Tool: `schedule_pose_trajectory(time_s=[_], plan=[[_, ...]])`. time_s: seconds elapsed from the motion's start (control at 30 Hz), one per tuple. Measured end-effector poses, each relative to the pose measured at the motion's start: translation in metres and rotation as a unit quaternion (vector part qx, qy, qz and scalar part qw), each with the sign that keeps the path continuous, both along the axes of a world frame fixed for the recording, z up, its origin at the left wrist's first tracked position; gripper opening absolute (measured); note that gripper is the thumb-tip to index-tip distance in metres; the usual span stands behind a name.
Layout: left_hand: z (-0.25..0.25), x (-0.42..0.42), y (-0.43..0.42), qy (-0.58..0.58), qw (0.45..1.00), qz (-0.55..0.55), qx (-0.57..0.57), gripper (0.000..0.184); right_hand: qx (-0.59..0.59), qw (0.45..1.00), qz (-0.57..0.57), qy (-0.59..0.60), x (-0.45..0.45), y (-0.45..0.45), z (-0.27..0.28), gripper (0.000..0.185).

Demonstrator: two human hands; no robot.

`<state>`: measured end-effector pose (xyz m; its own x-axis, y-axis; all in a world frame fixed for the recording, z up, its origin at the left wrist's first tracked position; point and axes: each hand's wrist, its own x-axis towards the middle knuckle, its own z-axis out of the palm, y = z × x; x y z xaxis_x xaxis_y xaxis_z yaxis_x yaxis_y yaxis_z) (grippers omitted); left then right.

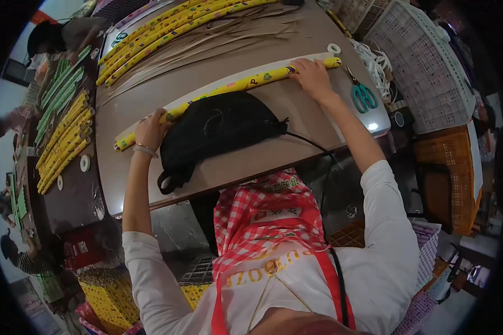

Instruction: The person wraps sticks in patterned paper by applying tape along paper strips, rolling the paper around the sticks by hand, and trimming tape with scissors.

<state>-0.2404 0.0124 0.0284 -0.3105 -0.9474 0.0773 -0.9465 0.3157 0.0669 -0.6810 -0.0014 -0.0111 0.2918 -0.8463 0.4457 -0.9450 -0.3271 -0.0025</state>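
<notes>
A long yellow roll with a colourful print (237, 85) lies slantwise across the brown table, a pale strip showing along its far side. Around its left part, my left hand (151, 128) is closed, fingers partly hidden behind it. Near the other end, my right hand (313, 79) grips the same roll with bent fingers. Between my arms, a black cloth bag (218, 125) rests against the near side of the roll, a cord trailing off the table edge. Teal-handled scissors (363, 96) lie to the right of my right hand, below a white tape ring (333, 48).
More yellow rolls (151, 42) and loose brown strips (235, 34) lie at the table's far side. Several yellow rolls (67, 148) cover a side table. White crates (425, 61) and an orange crate (444, 173) stand right. Other people work at far left.
</notes>
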Motion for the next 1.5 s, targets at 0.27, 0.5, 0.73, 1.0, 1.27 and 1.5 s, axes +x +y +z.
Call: schedule_pose_trajectory(time_s=[0.27,0.5,0.73,1.0,1.27,1.5], plan=[[-0.006,0.008,-0.001,0.05,0.998,-0.04,-0.007,0.033,0.026,0.999,0.015,-0.012,-0.01,0.002,0.008,0.033],[-0.003,0.004,0.003,0.041,0.998,-0.046,-0.035,0.033,0.22,0.931,-0.261,-0.126,-0.1,-0.074,0.035,0.034],[-0.008,0.011,0.002,0.049,0.997,-0.051,-0.026,0.035,0.215,0.923,-0.301,-0.102,-0.116,-0.097,0.023,0.042],[-0.013,0.02,0.007,0.118,0.988,-0.09,-0.042,0.041,0.219,0.823,0.114,-0.511,-0.016,-0.008,0.091,0.024],[0.042,-0.027,0.041,0.283,0.937,-0.057,-0.197,0.018,0.276,0.815,0.327,-0.392,0.064,0.038,0.113,0.017],[0.058,-0.094,0.087,0.571,0.82,-0.018,0.025,0.024,0.241,0.875,0.351,-0.231,0.137,0.069,0.135,0.018]])
